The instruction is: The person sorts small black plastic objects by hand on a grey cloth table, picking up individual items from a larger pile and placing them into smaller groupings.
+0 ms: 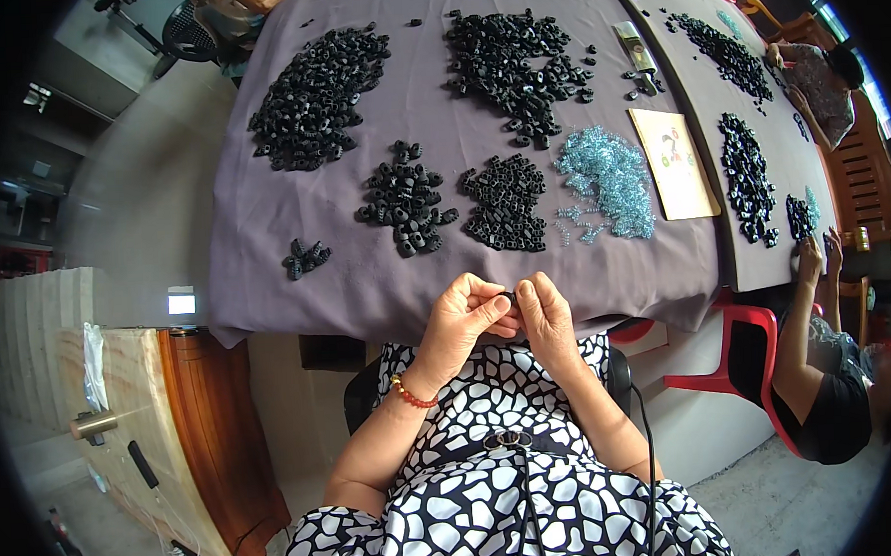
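Note:
My left hand and my right hand meet at the near edge of the table, fingertips pinched together. Between them is a small black plastic piece, mostly covered by the fingers; it looks like part of a cord lock. Ahead of the hands lie a heap of small hollow black pieces and a heap of bluish, shiny coil springs. To the left are a heap of rounded black pieces and a small cluster of black pieces.
Two larger heaps of black pieces lie farther back on the purple-grey cloth. A cream booklet lies right. Co-workers sit at the adjoining table, one near a red chair. A wooden cabinet stands left.

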{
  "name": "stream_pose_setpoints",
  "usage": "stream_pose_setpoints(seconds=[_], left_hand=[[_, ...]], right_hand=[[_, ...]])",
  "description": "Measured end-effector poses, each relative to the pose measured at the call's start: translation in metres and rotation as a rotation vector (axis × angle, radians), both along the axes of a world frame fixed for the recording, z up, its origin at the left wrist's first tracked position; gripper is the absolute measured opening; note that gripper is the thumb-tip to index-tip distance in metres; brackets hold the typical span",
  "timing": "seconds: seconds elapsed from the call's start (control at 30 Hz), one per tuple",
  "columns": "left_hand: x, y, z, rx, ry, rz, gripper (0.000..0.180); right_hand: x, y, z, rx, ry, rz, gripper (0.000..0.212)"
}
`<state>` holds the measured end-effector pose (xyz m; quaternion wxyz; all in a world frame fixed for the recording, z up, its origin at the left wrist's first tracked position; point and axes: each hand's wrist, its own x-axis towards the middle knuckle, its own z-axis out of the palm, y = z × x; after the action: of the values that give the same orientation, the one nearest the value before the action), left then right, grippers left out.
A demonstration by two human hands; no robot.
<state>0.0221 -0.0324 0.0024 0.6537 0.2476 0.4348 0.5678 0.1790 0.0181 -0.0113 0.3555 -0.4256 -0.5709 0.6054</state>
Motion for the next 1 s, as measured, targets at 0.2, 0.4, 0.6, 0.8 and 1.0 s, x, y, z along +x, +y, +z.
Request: stream_pose_setpoints(seconds=[0.2, 0.4, 0.6, 0.8, 1.0], left_hand=[[0.001, -0.002, -0.002, 0.043, 0.055, 0.009, 0.019], [0.006, 0.000, 0.000, 0.057, 0.096, 0.030, 0.016], [0.010, 0.000, -0.001, 0.108, 0.306, 0.070, 0.014], [-0.002, 0.011, -0.001, 0.026, 0.138, -0.005, 0.017], [-0.003, 0.009, 0.008, 0.011, 0.206, 0.009, 0.021]], right_hand=[[-0.003, 0.000, 0.007, 0.058, -0.141, -0.022, 0.030], [-0.007, -0.001, 0.010, 0.392, -0.266, -0.075, 0.028], [-0.009, -0.003, 0.010, 0.291, -0.223, -0.081, 0.029], [-0.006, 0.002, -0.007, 0.331, -0.244, -0.043, 0.026], [-0.001, 0.004, 0.006, 0.187, -0.259, 0.028, 0.024]])
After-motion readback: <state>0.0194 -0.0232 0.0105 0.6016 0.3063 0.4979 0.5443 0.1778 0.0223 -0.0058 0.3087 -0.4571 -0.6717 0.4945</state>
